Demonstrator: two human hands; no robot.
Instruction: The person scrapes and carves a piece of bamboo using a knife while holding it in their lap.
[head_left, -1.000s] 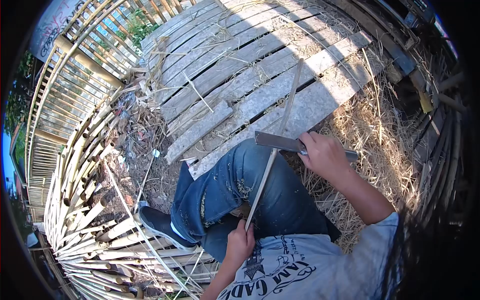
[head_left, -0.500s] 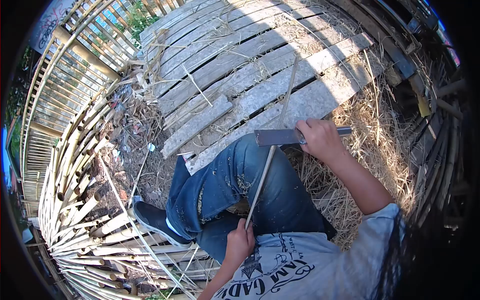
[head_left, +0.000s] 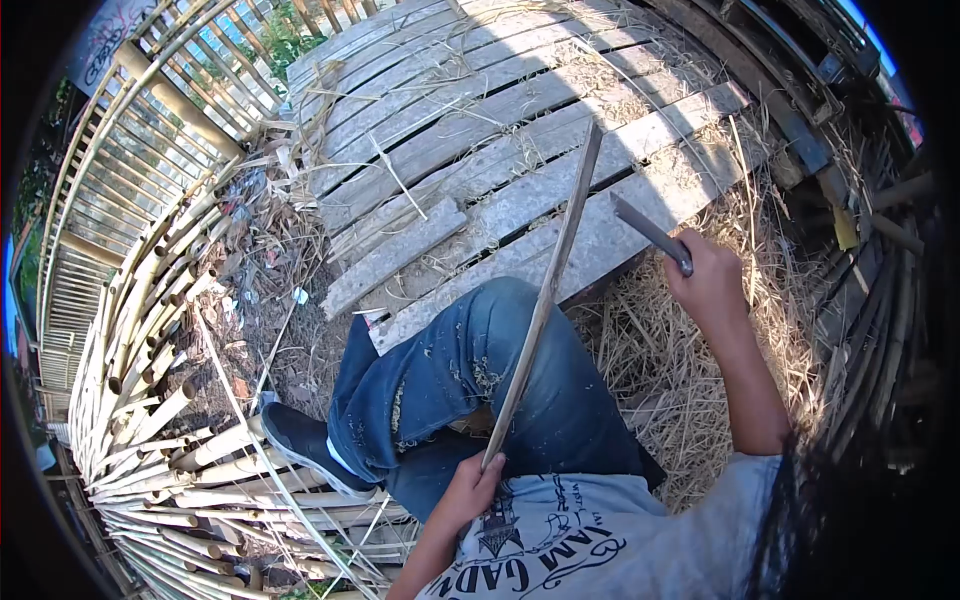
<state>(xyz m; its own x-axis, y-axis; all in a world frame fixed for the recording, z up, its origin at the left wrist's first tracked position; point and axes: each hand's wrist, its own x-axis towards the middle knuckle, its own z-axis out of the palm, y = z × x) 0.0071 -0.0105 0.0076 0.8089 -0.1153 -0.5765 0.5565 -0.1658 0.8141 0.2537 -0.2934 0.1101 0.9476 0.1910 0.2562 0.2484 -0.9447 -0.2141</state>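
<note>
Far left, at eight o'clock, cut bamboo poles (head_left: pixel 180 460) fan out beside a dark shoe (head_left: pixel 310 445). Down at six o'clock, the left hand (head_left: pixel 472 490) has its fingers wrapped round the near end of a long stick (head_left: pixel 546 300)! That stick runs up across the knee (head_left: pixel 510 320) towards one o'clock, over the planks (head_left: pixel 610 235). It looks light and stiff, perhaps splintery and springy along its length; that near end seems the sound hold. And over at three, the right hand (head_left: pixel 708 275) grips the knife (head_left: pixel 650 232), blade towards ten o'clock, clear of the stick.
</note>
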